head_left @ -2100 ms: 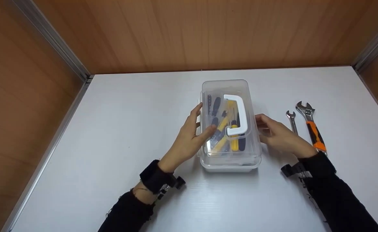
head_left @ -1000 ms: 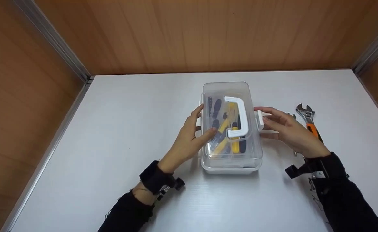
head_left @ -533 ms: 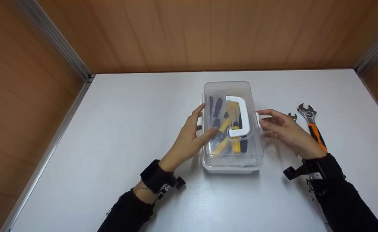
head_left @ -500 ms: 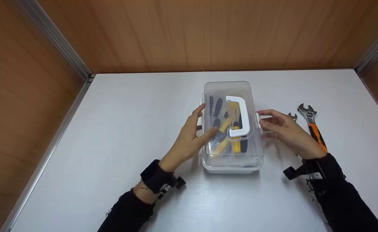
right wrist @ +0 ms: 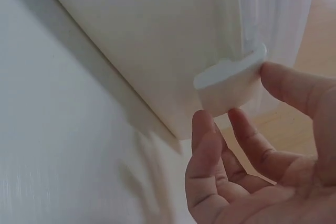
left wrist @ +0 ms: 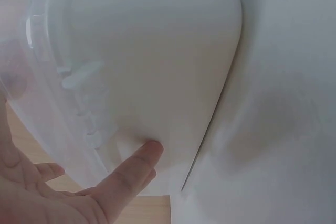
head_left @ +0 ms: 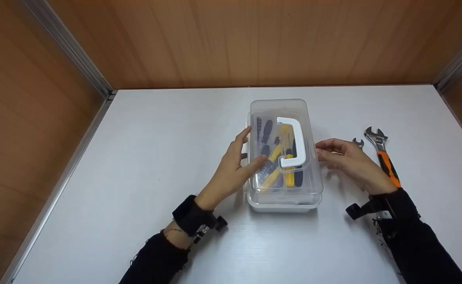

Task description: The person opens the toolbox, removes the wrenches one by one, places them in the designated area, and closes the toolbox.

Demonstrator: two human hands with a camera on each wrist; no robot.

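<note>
An adjustable wrench [head_left: 381,154] with an orange grip is lying on the white worktop [head_left: 156,157], off to the right, its jaw pointing toward the far wall. A small spanner [head_left: 358,142] is lying just beside it on the left, only its open head showing. Wood panels [head_left: 235,43] are closing off the worktop at the back and on both sides. Grey metal rails [head_left: 65,47] are running down the corners where the panels meet, and another is edging the worktop's left side.
</note>
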